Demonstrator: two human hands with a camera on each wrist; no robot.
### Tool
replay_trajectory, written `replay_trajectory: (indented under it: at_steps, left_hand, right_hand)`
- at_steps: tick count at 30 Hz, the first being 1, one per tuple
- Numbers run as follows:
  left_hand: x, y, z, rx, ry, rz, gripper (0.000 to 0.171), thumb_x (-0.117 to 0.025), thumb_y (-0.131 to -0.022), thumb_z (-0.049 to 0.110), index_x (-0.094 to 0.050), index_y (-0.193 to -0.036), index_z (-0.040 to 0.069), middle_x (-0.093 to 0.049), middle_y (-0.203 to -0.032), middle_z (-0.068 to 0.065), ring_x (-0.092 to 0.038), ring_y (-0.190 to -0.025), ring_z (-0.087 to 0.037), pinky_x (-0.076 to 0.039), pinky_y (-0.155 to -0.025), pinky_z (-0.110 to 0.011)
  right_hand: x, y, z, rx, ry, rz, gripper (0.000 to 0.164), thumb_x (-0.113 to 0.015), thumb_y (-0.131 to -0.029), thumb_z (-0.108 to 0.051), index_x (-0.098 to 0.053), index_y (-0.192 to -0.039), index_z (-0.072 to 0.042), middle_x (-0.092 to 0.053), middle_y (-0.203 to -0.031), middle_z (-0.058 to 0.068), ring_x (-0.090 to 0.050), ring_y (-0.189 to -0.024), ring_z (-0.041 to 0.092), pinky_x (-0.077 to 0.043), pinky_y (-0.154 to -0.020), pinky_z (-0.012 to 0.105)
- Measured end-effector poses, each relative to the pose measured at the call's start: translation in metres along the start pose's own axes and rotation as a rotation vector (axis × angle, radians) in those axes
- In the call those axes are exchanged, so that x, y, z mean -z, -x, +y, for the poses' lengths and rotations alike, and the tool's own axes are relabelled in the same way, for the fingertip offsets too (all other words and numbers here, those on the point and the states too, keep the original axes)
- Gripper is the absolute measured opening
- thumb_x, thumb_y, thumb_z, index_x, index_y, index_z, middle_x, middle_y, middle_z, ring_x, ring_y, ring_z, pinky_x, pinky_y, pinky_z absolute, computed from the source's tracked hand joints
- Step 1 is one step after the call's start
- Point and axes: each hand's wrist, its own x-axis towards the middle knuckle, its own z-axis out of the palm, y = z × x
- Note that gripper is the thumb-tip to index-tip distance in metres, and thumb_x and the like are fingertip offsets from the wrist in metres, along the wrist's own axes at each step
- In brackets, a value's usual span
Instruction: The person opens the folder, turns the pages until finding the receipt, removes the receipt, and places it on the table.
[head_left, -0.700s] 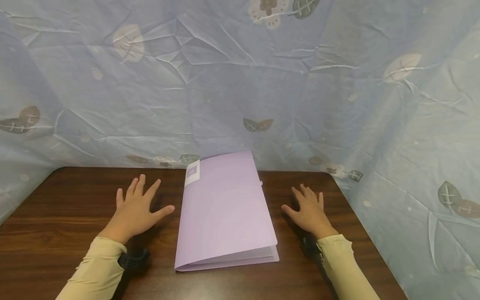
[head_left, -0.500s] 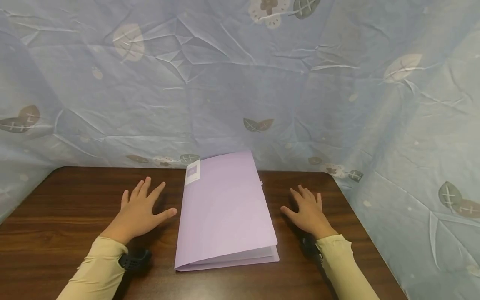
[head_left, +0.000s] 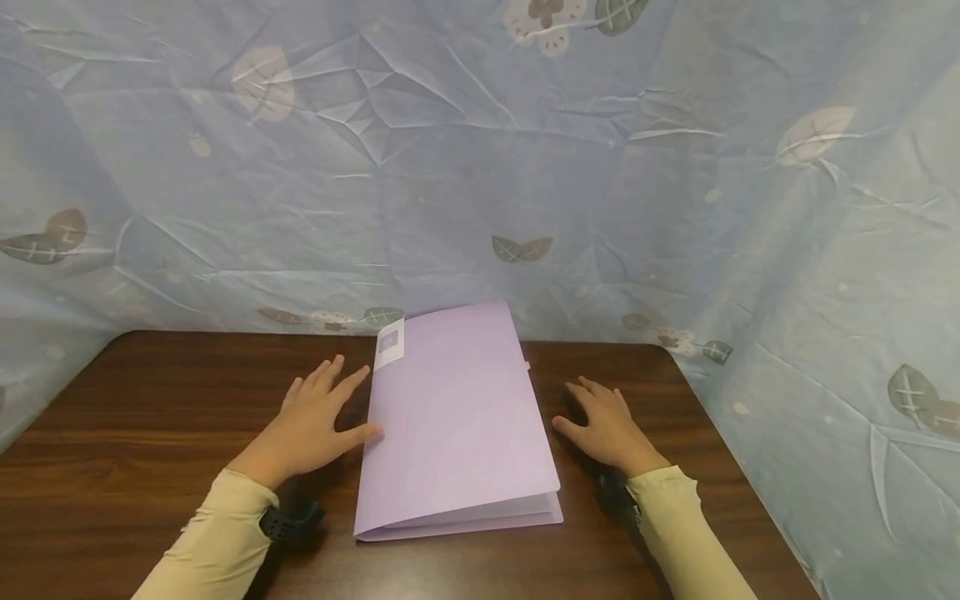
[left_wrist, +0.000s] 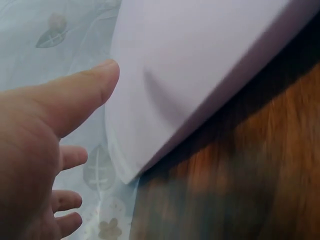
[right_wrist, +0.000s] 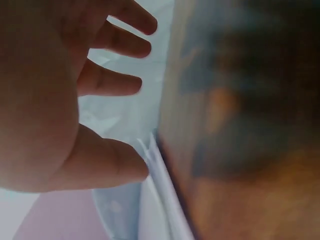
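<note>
A light purple folder (head_left: 457, 417) lies closed on the dark wooden table, its near right corner gaping a little over white sheets (head_left: 510, 507). It has a white label at its far left corner. My left hand (head_left: 303, 429) is beside the folder's left edge, fingers spread and thumb tip over that edge; in the left wrist view the thumb casts a shadow on the purple cover (left_wrist: 190, 55). Whether the thumb touches it I cannot tell. To the right of the folder, my right hand (head_left: 607, 425) hovers with relaxed fingers, apart from the folder's open edge (right_wrist: 167, 200).
The dark wooden table (head_left: 135, 425) extends on both sides of the folder. A pale blue patterned cloth (head_left: 450, 183) hangs behind it and along its right side. Each wrist bears a black strap (head_left: 288, 523) below a pale yellow sleeve (head_left: 217, 533).
My left hand has moved right, from bare table to the folder's left edge. The right hand has shifted slightly left towards the folder. The folder itself has stayed in place.
</note>
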Motion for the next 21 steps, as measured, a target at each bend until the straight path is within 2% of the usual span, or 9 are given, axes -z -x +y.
replay_trajectory:
  at_steps: [3,7,12,17,21]
  left_hand:
    - [-0.004,-0.006,0.006,-0.026,0.006,-0.004,0.092,-0.066,-0.093,0.064,-0.037,-0.16,0.008,-0.019,-0.165,-0.033,-0.016,-0.151,-0.055,-0.011,-0.115,-0.077]
    - [-0.007,-0.012,0.014,-0.056,0.007,-0.009,0.091,-0.067,-0.092,0.063,-0.04,-0.159,0.007,-0.023,-0.164,-0.033,-0.02,-0.15,-0.056,-0.015,-0.116,-0.076]
    - [-0.009,-0.014,0.024,-0.123,0.004,-0.025,0.088,-0.069,-0.09,0.063,-0.046,-0.156,0.009,-0.031,-0.161,-0.033,-0.028,-0.147,-0.057,-0.021,-0.117,-0.072]
    - [-0.012,-0.011,0.032,-0.174,0.002,-0.092,0.089,-0.069,-0.088,0.066,-0.047,-0.156,0.012,-0.035,-0.16,-0.031,-0.032,-0.145,-0.057,-0.025,-0.116,-0.072]
    - [-0.014,-0.01,0.036,-0.18,0.017,-0.151,0.091,-0.07,-0.087,0.066,-0.046,-0.157,0.013,-0.034,-0.161,-0.03,-0.032,-0.145,-0.057,-0.028,-0.115,-0.07]
  right_hand:
    - [0.003,-0.005,-0.001,0.031,-0.014,0.0,0.065,-0.066,-0.1,-0.036,-0.049,-0.149,0.004,-0.044,-0.154,0.032,-0.038,-0.143,0.052,-0.021,-0.116,0.073]
    - [0.006,-0.011,-0.008,0.041,-0.092,-0.034,0.064,-0.065,-0.102,-0.032,-0.046,-0.152,0.003,-0.041,-0.156,0.031,-0.037,-0.145,0.051,-0.027,-0.117,0.068]
    - [0.009,-0.011,-0.016,0.066,-0.175,-0.067,0.061,-0.064,-0.102,-0.028,-0.045,-0.152,0.003,-0.045,-0.153,0.028,-0.041,-0.144,0.047,-0.035,-0.115,0.063]
    - [0.008,-0.009,-0.015,0.072,-0.179,-0.068,0.058,-0.063,-0.103,-0.026,-0.047,-0.151,0.001,-0.05,-0.151,0.023,-0.046,-0.141,0.044,-0.038,-0.113,0.061]
    - [0.006,-0.009,-0.015,0.092,-0.189,-0.084,0.053,-0.061,-0.104,-0.023,-0.048,-0.15,0.002,-0.05,-0.151,0.023,-0.045,-0.142,0.043,-0.038,-0.114,0.06]
